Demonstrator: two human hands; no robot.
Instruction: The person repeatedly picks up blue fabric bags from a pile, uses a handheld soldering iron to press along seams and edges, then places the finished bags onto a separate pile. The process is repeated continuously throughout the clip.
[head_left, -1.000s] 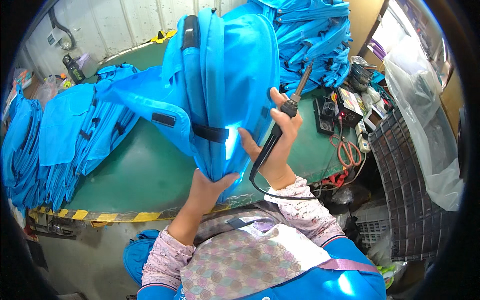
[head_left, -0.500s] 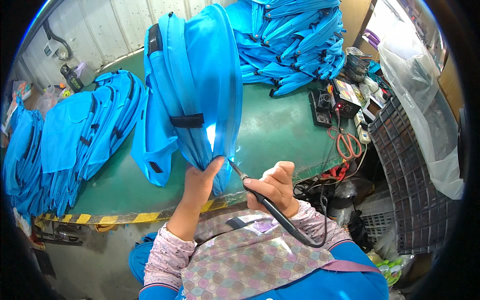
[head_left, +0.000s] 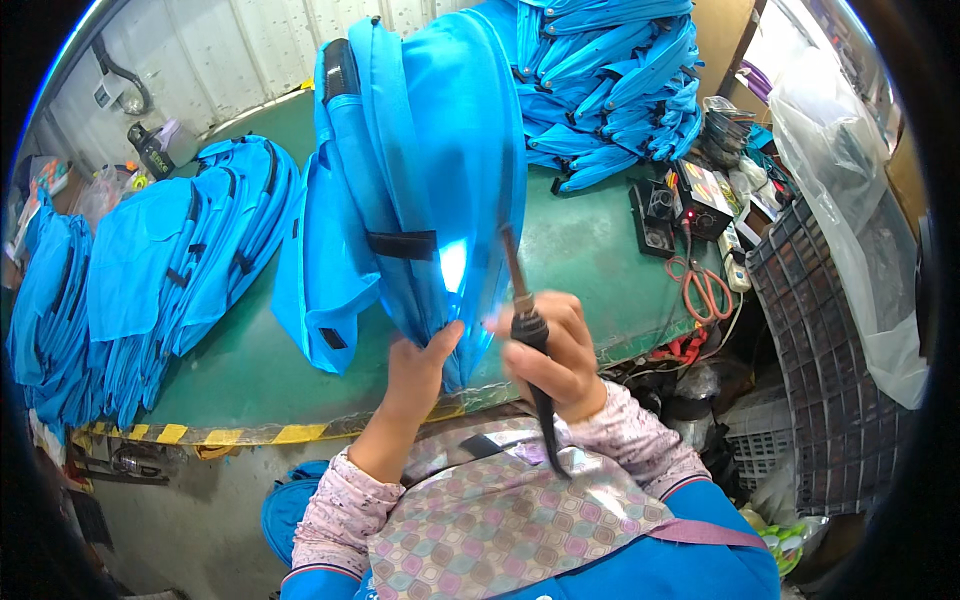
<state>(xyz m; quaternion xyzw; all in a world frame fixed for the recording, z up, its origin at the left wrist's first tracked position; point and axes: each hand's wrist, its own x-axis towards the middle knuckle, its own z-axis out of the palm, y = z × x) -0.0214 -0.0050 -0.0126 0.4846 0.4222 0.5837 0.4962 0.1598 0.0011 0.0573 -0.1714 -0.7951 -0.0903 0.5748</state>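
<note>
My left hand (head_left: 418, 372) pinches the lower edge of a large folded blue fabric piece (head_left: 465, 130), its thumb lying on the cloth. The piece stands upright on the green table, with rounded layers, a black strip (head_left: 402, 245) across its middle and a flap hanging at the left. A soldering iron (head_left: 531, 332) with a black handle is gripped in my right hand (head_left: 562, 355), just right of the cloth. Its brown metal tip points up, in front of the cloth's right edge, and its cable hangs below my fist.
More folded blue pieces (head_left: 150, 265) lean at the left, and a tall stack (head_left: 610, 90) stands at the back. To the right are a black power box (head_left: 700, 200), red-handled scissors (head_left: 703, 290) and a dark grid panel (head_left: 830, 350). Striped tape marks the green table's (head_left: 610, 280) front edge.
The soldering iron's tip has swung away from the cloth beside my left thumb and now points upward. My left hand and the fabric piece have shifted slightly right in view.
</note>
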